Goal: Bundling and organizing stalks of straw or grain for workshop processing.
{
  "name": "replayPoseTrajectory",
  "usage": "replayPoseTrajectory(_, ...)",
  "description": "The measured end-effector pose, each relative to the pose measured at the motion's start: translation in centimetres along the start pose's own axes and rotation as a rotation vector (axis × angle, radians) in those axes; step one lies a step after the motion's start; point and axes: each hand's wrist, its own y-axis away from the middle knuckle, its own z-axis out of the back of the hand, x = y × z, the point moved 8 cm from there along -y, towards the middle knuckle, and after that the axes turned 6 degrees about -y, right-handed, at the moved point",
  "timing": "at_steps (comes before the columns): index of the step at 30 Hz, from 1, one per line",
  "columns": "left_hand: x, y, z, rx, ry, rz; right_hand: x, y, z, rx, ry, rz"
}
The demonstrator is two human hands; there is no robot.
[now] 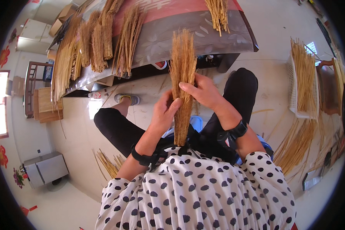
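Observation:
Upright before me is a bundle of dried broom straw point(183, 65), its bushy tips at the top and its cut stalk ends near my lap. My left hand point(165, 109) wraps the bundle's left side, thumb across the front. Slightly higher, my right hand point(204, 91) grips it from the right, its thumb also pressed on the front. The fingers behind the straw are hidden. Both wrists wear black bands.
A low table point(157, 42) ahead carries several straw bundles point(99, 38) at left and another bundle point(218, 15) at far right. On the floor at right stand a white basket point(292, 86) of stalks and loose straw point(297, 143). A wooden stool point(46, 103) is at left.

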Motion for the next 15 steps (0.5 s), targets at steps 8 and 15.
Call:
replayPoseTrajectory(8,-6.2,1.1,0.3,-0.235,-0.632,-0.367,-1.3,0.8,1.9,-0.168,0.089,0.019)
replayPoseTrajectory(15,-7.9,2.0,-0.3,-0.339,-0.651,-0.353,-1.5,-0.2,-0.6,-0.096,0.085,0.057)
